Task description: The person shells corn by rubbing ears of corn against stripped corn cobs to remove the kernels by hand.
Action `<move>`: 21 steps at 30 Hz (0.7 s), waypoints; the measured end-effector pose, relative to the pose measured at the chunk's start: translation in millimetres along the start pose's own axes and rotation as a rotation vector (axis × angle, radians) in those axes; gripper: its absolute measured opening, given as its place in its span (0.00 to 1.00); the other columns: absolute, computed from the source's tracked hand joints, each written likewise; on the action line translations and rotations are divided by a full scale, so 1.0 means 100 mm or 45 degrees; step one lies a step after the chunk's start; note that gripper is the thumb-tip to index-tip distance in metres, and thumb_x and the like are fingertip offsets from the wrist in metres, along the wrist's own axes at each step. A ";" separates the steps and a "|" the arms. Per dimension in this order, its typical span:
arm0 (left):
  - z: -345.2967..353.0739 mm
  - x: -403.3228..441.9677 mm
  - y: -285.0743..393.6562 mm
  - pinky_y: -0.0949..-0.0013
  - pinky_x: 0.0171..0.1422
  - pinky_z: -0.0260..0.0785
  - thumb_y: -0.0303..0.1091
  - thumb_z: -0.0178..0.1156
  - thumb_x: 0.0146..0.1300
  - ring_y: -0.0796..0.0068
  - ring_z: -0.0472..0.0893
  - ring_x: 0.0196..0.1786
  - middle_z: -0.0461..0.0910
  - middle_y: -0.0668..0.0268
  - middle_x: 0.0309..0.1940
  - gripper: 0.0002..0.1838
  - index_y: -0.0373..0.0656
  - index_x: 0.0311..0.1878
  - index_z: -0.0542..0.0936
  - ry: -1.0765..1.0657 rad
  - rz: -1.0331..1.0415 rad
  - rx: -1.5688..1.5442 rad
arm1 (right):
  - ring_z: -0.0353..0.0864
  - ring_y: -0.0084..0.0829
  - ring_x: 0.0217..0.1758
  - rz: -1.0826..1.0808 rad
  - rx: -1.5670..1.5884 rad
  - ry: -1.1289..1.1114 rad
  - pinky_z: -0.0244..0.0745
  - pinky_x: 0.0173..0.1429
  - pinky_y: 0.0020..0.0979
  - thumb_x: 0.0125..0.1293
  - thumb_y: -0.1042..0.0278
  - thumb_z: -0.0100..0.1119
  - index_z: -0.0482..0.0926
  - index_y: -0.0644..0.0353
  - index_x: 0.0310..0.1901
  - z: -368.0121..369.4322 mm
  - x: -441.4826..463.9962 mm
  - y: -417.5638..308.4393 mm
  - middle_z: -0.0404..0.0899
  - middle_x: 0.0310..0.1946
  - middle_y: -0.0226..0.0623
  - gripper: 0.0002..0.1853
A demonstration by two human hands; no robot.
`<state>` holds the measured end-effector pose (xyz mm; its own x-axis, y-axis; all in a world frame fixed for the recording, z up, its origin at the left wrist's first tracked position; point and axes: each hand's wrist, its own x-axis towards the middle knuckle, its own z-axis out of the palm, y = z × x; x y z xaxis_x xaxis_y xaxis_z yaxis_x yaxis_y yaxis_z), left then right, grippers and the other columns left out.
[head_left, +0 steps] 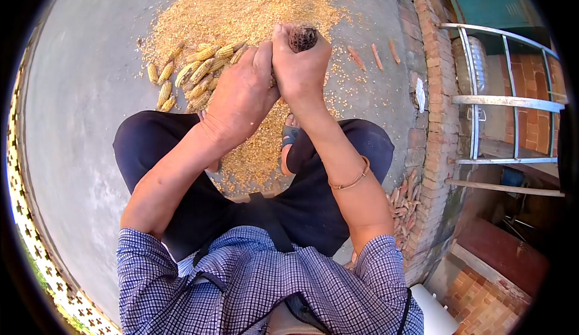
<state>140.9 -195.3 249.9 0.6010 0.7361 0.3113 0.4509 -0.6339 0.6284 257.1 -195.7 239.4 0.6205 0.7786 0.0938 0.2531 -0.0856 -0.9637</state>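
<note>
My right hand [301, 69] is closed round a dark corn cob [303, 37], whose end sticks out past the fingers. Pressed against it, my left hand [238, 97] has its fingers curled; what they hold, if anything, is hidden. Below and left of the hands, a pile of yellow corn cobs [201, 72] lies on the ground beside a wide spread of loose kernels [223, 12]. More kernels lie between my feet.
Several stripped cobs [375, 56] lie at the right, and a heap of them [405, 205] rests against a low brick edge [440, 88]. A metal railing [506, 100] stands beyond it. My knees flank the kernels.
</note>
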 end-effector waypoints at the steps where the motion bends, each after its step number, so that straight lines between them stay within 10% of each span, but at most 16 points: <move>1: 0.00 0.00 -0.01 0.53 0.48 0.73 0.29 0.65 0.55 0.42 0.79 0.46 0.78 0.47 0.43 0.26 0.32 0.55 0.69 -0.017 -0.011 -0.083 | 0.81 0.37 0.27 0.015 0.017 -0.003 0.74 0.36 0.38 0.60 0.64 0.68 0.77 0.67 0.29 0.00 -0.03 0.03 0.79 0.21 0.43 0.14; 8: -0.11 0.03 -0.10 0.64 0.57 0.71 0.33 0.67 0.57 0.68 0.80 0.49 0.82 0.49 0.43 0.32 0.26 0.62 0.71 -0.038 -0.288 -0.727 | 0.78 0.26 0.23 0.345 0.378 -0.386 0.70 0.22 0.26 0.62 0.53 0.69 0.81 0.65 0.36 -0.29 0.10 -0.22 0.76 0.22 0.34 0.19; 11: -0.14 0.02 -0.15 0.64 0.58 0.70 0.34 0.67 0.57 0.66 0.80 0.50 0.82 0.50 0.43 0.32 0.26 0.62 0.71 -0.068 -0.320 -0.736 | 0.72 0.26 0.13 0.119 0.536 -0.458 0.64 0.12 0.26 0.62 0.52 0.69 0.81 0.67 0.40 -0.27 0.16 -0.07 0.77 0.25 0.36 0.22; 15: -0.13 0.03 -0.20 0.60 0.54 0.72 0.32 0.68 0.55 0.53 0.82 0.47 0.80 0.44 0.43 0.29 0.26 0.58 0.73 -0.132 -0.267 -0.523 | 0.79 0.24 0.26 0.252 0.250 -0.618 0.71 0.21 0.27 0.60 0.51 0.71 0.80 0.70 0.43 -0.33 0.08 -0.21 0.78 0.27 0.35 0.25; 21: 0.09 -0.02 -0.11 0.52 0.51 0.72 0.27 0.65 0.53 0.41 0.79 0.48 0.79 0.42 0.42 0.26 0.29 0.55 0.71 -0.056 -0.104 -0.148 | 0.81 0.52 0.28 -0.151 -0.238 -0.300 0.75 0.40 0.46 0.57 0.53 0.70 0.79 0.67 0.32 -0.05 0.02 0.02 0.81 0.27 0.51 0.21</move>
<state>140.4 -191.6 235.7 0.5948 0.7716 0.2255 0.4217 -0.5383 0.7296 262.4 -197.2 239.3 0.3952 0.9105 0.1214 0.4587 -0.0810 -0.8849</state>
